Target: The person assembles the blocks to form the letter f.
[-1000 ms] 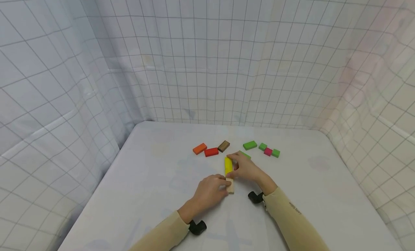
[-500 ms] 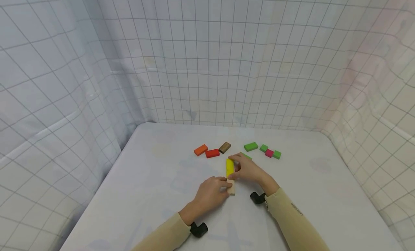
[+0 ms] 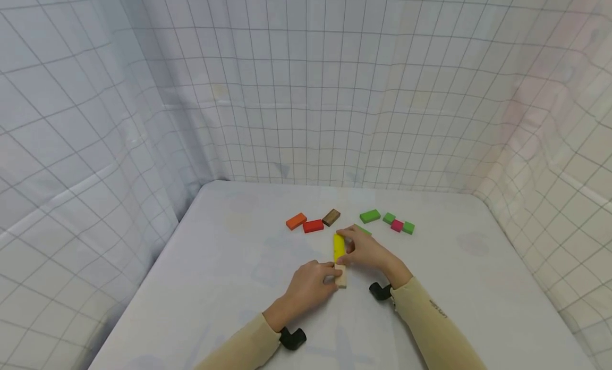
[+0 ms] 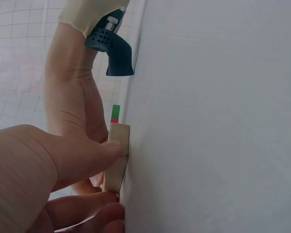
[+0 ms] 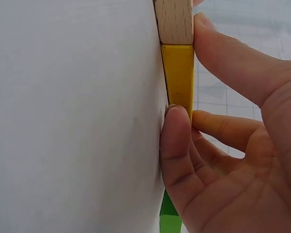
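A yellow block and a plain wooden block lie end to end in a line on the white table, and their ends meet in the right wrist view. The left hand holds the wooden block, its thumb on the block's near face in the left wrist view. Around the yellow block curls the right hand, fingers at the far end and thumb at the joint with the wooden block. Part of the wooden block is hidden under the left fingers.
Behind the hands lie an orange block, a red block and a brown block. To the right are a green block, small green cubes and a pink cube. Another green block is partly behind the right hand.
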{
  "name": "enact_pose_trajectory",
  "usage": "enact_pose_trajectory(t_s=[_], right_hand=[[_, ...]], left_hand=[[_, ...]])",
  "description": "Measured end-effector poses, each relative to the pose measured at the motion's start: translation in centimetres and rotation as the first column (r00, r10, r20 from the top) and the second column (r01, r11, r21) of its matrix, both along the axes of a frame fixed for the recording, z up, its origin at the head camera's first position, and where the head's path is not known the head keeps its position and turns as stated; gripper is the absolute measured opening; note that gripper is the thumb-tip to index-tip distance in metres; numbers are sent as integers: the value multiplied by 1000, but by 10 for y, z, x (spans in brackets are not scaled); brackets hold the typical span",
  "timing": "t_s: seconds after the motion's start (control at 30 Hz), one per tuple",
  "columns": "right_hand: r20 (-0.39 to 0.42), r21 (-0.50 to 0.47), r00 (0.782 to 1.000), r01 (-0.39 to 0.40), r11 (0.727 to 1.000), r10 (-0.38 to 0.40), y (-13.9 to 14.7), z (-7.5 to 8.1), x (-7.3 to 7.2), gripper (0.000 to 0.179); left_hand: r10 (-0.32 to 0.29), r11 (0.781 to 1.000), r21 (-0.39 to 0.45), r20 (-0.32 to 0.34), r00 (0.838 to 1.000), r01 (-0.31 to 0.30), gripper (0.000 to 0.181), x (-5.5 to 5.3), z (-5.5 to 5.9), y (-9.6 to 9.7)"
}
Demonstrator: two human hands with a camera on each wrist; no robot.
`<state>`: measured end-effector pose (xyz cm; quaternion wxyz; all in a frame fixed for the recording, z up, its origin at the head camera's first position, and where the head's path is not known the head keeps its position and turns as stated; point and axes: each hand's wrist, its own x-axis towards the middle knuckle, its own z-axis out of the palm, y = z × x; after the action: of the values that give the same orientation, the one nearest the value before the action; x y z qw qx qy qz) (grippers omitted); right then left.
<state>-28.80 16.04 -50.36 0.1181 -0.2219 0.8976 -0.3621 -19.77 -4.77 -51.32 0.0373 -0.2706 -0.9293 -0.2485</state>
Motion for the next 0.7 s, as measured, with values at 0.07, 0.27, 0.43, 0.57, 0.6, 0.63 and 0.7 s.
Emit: enact_pose_trajectory(t_s=[0.07, 0.27, 0.43, 0.57, 0.6, 0.63, 0.7], right_hand=[[-5, 1, 1000, -6, 1000, 6, 0, 1, 0, 80], [-18, -5, 1000, -18, 1000, 18, 0, 5, 3, 79], [4, -13, 1000, -7, 1000, 7, -1, 6, 4, 79], [-4, -30, 1000, -23, 999, 23, 2, 3, 1, 81], [-8, -33, 1000, -29, 999, 29, 3, 1, 0, 81], [-12, -38, 999, -33, 999, 33, 4, 0, -1, 80], [-5, -49, 1000, -29, 998, 28, 7, -2, -2, 78]], left_hand=[[-4, 1000, 7, 8, 1000, 4, 34, -1, 0, 0], [-7, 1000, 19, 10, 1000, 7, 34, -1, -1, -1], [-12, 1000, 17, 2, 1000, 12, 34, -2, -2, -1], [-13, 1000, 21, -20, 1000, 13, 33, -3, -3, -2], [-13, 1000, 21, -19, 1000, 13, 33, -3, -3, -2], [-14, 1000, 19, -15, 1000, 14, 33, -3, -3, -2], [-19, 1000, 16, 2, 1000, 19, 33, -3, -3, -1]])
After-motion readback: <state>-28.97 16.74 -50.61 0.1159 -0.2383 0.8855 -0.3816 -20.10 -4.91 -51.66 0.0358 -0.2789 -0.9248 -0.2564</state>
